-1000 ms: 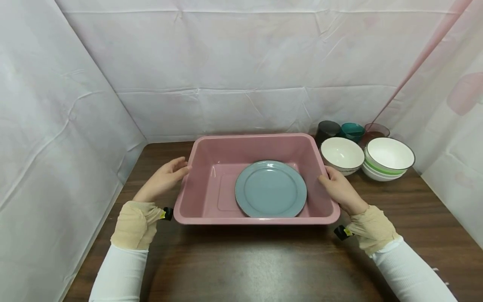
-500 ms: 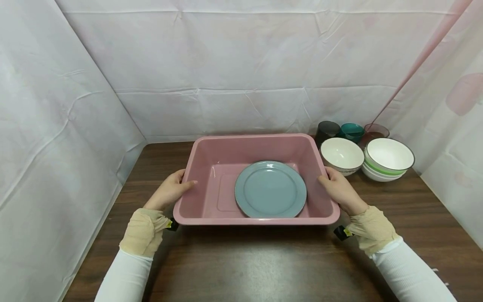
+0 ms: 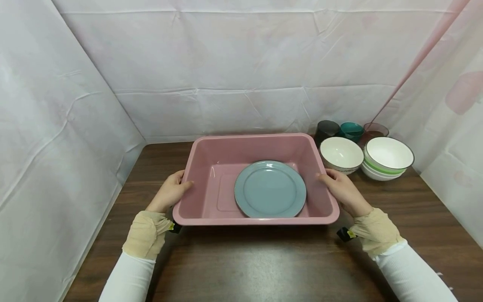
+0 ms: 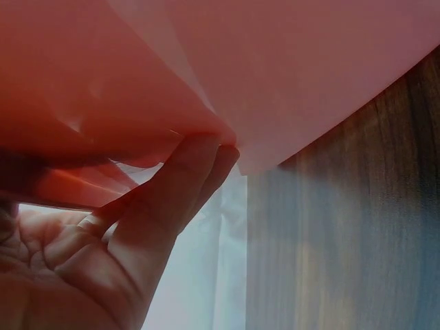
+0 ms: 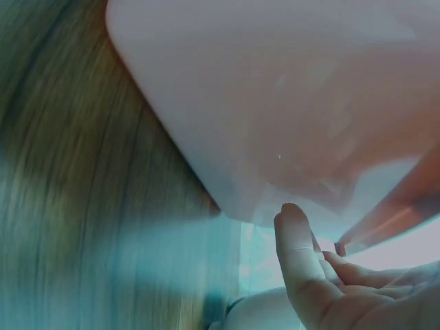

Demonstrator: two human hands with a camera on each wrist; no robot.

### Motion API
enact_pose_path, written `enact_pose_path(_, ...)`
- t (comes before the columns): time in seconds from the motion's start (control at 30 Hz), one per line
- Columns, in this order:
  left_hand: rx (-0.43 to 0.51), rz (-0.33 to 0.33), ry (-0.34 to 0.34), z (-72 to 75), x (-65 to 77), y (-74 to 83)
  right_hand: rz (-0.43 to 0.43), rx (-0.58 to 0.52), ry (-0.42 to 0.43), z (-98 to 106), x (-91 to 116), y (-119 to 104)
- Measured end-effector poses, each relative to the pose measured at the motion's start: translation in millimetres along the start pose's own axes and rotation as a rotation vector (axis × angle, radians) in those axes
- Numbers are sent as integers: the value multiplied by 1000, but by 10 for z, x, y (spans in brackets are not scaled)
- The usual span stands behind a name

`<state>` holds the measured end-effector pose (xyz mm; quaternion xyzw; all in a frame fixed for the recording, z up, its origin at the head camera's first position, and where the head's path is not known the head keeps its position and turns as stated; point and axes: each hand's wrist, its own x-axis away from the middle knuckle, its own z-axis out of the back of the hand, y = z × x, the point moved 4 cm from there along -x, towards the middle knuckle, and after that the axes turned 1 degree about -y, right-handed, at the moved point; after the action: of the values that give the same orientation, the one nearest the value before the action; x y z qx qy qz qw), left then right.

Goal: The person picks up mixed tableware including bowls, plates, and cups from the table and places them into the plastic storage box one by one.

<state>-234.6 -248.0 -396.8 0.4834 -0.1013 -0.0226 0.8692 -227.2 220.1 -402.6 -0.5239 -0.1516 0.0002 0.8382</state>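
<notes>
A pink plastic basin (image 3: 211,188) stands on the dark wood table, with a round blue-grey plate (image 3: 270,189) inside, right of its middle. My left hand (image 3: 170,192) grips the basin's left side, thumb over the rim. Under that rim, its fingers (image 4: 175,175) touch the outer wall in the left wrist view. At the opposite side my right hand (image 3: 345,191) holds the right rim, thumb on top. Its fingers (image 5: 295,237) lie below the rim beside the outer wall in the right wrist view; the thumb is hidden there.
Right of the basin stand a white bowl (image 3: 341,153) and a stack of bowls (image 3: 390,154). Behind them are a black cup (image 3: 326,130), a teal cup (image 3: 351,131) and a reddish clear cup (image 3: 375,132). White sheeting (image 3: 234,63) hangs behind the table.
My left hand has moved from the basin's outer left edge, fingers spread, to a grip with its thumb over the rim. The right wrist has shifted slightly right. Basin and plate look nearly still.
</notes>
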Motion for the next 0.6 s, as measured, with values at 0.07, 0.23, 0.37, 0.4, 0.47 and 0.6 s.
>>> enact_pose_path(0.07, 5, -2, 0, 0, 4, -4, -6, 18, 16, 45, 6, 19)
enact_pose_path(0.23, 7, -11, 3, 0, 15, 2, -26, 5, 57, 206, 23, 114)
enact_pose_path(0.37, 10, -16, 2, 6, 12, 2, -60, 2, 74, 335, 36, 212)
enact_pose_path(0.4, 12, -18, 2, 7, 10, 4, -69, 5, 75, 363, 38, 235)
enact_pose_path(0.47, 15, -23, 1, 8, 5, 4, -82, 9, 73, 413, 40, 275)
enact_pose_path(0.6, 14, -24, -1, 5, 8, 5, -97, 14, 66, 496, 51, 320)
